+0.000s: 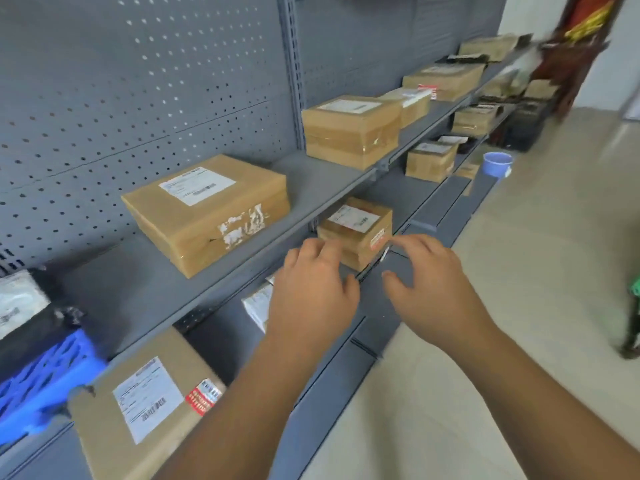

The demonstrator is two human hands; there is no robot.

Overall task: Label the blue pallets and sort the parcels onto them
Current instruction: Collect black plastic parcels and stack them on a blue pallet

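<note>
A small brown parcel (356, 226) with a white label sits on the lower grey shelf. My left hand (313, 289) and my right hand (433, 282) hover just in front of it, fingers relaxed and spread, holding nothing. My left fingertips reach its near left edge; my right fingertips are beside its right corner. A larger parcel (207, 211) lies on the upper shelf (311, 181). Another labelled parcel (145, 407) sits low at the left. A blue pallet (45, 382) shows at the far left edge. A white packet (258, 306) is partly hidden behind my left hand.
Several more cardboard parcels (351, 131) line the shelves toward the back right. A grey pegboard wall (138, 81) backs the shelving. A blue bucket (497, 162) stands on the beige floor (502, 271) near the shelf end. A black and white bag (24, 306) lies at the left.
</note>
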